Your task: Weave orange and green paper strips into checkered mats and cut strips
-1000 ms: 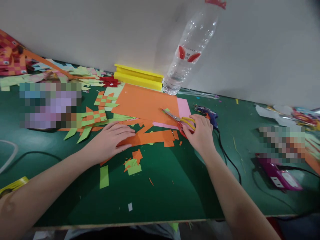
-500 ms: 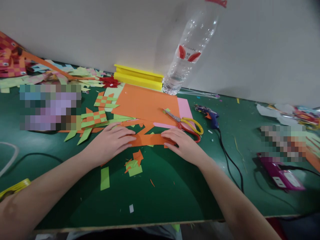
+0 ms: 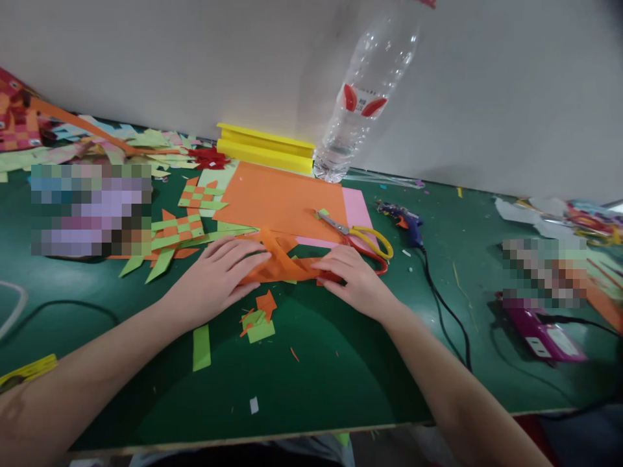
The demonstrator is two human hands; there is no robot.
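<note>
Between my hands lies an orange paper strip, with another length of orange strip slanting up across its left part. The fingers of my left hand close over its left end, the thumb on the near side. My right hand pinches the right end. Scissors with yellow and red handles lie just beyond my right hand, partly on a large orange paper sheet. A woven green and orange paper piece sits beyond my left hand. Small orange and green scraps lie on the near side of the strip.
A blue glue gun with a black cord is to the right, and a magenta power strip farther right. A tilted plastic bottle and a yellow channel-shaped piece stand by the wall. Paper strips pile up at the back left.
An orange strip length now rises and crosses over the flat strip beside my left fingers. Both hands stay at the strip's ends; the whole view has shifted slightly.
</note>
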